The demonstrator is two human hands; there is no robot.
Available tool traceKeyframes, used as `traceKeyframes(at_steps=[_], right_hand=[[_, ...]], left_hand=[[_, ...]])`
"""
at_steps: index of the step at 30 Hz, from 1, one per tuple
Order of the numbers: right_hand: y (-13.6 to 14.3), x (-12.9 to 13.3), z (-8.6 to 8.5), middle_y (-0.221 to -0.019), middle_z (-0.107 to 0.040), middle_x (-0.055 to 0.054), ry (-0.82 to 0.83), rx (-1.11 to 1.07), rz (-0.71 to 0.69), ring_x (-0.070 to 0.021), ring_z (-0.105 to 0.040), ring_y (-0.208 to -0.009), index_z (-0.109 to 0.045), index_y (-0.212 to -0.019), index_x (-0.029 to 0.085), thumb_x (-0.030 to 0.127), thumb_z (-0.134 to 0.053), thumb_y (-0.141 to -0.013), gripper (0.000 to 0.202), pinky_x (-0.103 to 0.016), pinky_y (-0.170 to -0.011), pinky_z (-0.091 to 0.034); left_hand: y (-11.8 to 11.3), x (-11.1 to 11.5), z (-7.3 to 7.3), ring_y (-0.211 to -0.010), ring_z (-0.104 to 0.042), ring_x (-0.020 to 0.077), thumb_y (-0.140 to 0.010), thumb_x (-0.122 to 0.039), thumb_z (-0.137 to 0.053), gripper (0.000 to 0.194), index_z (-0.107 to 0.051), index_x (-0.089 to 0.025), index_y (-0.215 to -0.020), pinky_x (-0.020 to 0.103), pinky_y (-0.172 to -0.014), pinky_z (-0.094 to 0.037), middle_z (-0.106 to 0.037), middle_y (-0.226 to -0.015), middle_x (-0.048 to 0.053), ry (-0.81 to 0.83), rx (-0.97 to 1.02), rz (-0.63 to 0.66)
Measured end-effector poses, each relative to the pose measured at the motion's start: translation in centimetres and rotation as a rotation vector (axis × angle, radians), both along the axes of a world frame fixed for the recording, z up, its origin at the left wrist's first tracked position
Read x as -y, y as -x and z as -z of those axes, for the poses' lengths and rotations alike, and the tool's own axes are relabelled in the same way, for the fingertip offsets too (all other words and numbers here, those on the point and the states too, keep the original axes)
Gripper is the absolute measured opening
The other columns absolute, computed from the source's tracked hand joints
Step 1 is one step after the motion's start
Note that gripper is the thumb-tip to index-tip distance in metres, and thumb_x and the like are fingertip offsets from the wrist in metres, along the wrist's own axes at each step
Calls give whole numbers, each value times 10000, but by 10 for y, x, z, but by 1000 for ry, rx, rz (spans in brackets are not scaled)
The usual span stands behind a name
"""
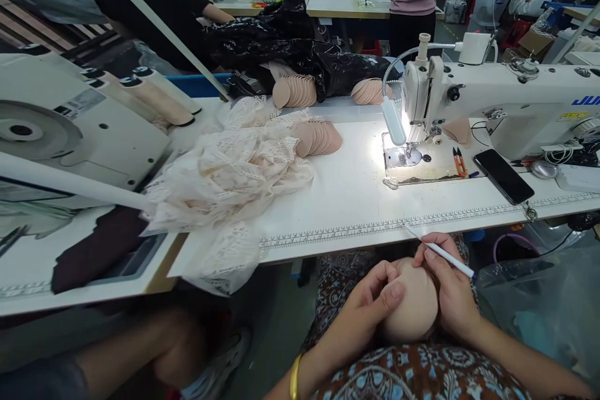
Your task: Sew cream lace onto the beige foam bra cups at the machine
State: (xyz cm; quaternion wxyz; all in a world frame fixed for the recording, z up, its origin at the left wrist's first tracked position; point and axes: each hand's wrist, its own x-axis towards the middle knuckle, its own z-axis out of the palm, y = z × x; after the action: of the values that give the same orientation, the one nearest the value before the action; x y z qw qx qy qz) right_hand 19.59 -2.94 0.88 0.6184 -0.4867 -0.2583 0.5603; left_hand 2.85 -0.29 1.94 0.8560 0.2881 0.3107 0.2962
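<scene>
A beige moulded bra cup (412, 309) rests over my lap, its rounded side facing up. My left hand (368, 300) is closed on the cup's left edge, thumb on top. At the opposite edge, my right hand (452, 290) grips the cup too, while a white pen (447, 255) lies between its thumb and fingers. The pen's tip points up and left toward the table edge. Parts of the fingers are hidden behind the cup.
Ahead stands a white sewing machine (492, 90) with its lamp lit. Orange thread snips (459, 162) and a black phone (504, 176) lie near it. Cream lace fabric (225, 169) and a stack of beige cups (319, 139) occupy the left. Another person's leg (135, 344) is at lower left.
</scene>
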Motion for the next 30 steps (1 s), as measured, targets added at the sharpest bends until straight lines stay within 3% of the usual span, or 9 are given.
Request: traceKeyframes(at_steps=[4, 7, 10, 14, 16, 20, 22, 27, 30], right_hand=[[1, 3, 5, -856, -659, 33, 15, -16, -24, -149, -609, -793, -623, -1099, 282, 497, -745, -963, 282, -259, -773, -504], [2, 1, 9, -879, -657, 21, 3, -33, -19, -157, -603, -795, -617, -1097, 282, 514, -744, -957, 300, -261, -758, -503], [3, -6, 10, -902, -653, 8, -32, -42, 0, -171, -604, -809, -625, -1066, 281, 519, -737, -951, 287, -270, -753, -512], [2, -11, 9, -953, -655, 7, -54, -113, 30, -183, -618, -827, -631, -1086, 302, 491, -730, -950, 252, -282, -743, -525], [1, -7, 12, -1008, -679, 1, -45, -155, 22, -195, -636, -866, -628, -1130, 316, 497, -725, -949, 273, -300, -784, -538], [-3, 7, 22, -1129, -730, -42, 25, -181, -56, -250, -675, -994, -630, -1209, 307, 519, -717, -948, 347, -375, -899, -545], [-3, 13, 22, -1145, -741, -49, 19, -180, -60, -266, -673, -1022, -631, -1216, 300, 522, -691, -961, 343, -401, -922, -537], [0, 11, 6, -1224, -742, -37, -33, -93, 0, -258, -638, -1127, -640, -1213, 295, 477, -686, -968, 309, -392, -1007, -483], [3, 6, -2, -1261, -735, -21, -60, -134, 5, -246, -636, -1149, -640, -1221, 321, 473, -666, -983, 284, -387, -1014, -482]], left_hand=[[-3, 6, 21, -846, -597, 163, -860, -471, -853, 353, -637, -201, -931, 260, -810, -489, -652, -931, 18, 219, 30, -157], [-2, 3, 31, -998, -688, 243, -831, -442, -877, 508, -688, -249, -1260, 349, -946, -509, -728, -1089, 67, 209, 110, -85], [-2, -5, 17, -1219, -665, 350, -862, -401, -831, 535, -716, -162, -1327, 432, -1108, -454, -741, -1197, 146, 164, 208, 61], [-5, -8, -1, -1444, -522, 361, -964, -365, -722, 466, -701, -190, -1396, 456, -1253, -331, -684, -1403, 135, 120, 234, -35], [-6, -5, 9, -1485, -482, 363, -983, -382, -704, 485, -677, -208, -1435, 470, -1275, -309, -652, -1467, 125, 116, 238, -39], [-1, 6, 42, -1468, -512, 345, -1009, -397, -666, 445, -686, -243, -1426, 447, -1265, -333, -666, -1464, 98, 148, 256, -16], [2, 11, 47, -1444, -537, 340, -992, -392, -690, 458, -680, -259, -1430, 447, -1251, -346, -672, -1455, 89, 168, 285, -30], [-3, 12, 21, -1496, -467, 335, -989, -351, -697, 487, -642, -256, -1464, 482, -1292, -262, -601, -1541, 92, 232, 299, -43], [-11, 8, 9, -1511, -442, 330, -1009, -415, -670, 457, -668, -244, -1432, 460, -1301, -247, -595, -1547, 87, 242, 306, -78]])
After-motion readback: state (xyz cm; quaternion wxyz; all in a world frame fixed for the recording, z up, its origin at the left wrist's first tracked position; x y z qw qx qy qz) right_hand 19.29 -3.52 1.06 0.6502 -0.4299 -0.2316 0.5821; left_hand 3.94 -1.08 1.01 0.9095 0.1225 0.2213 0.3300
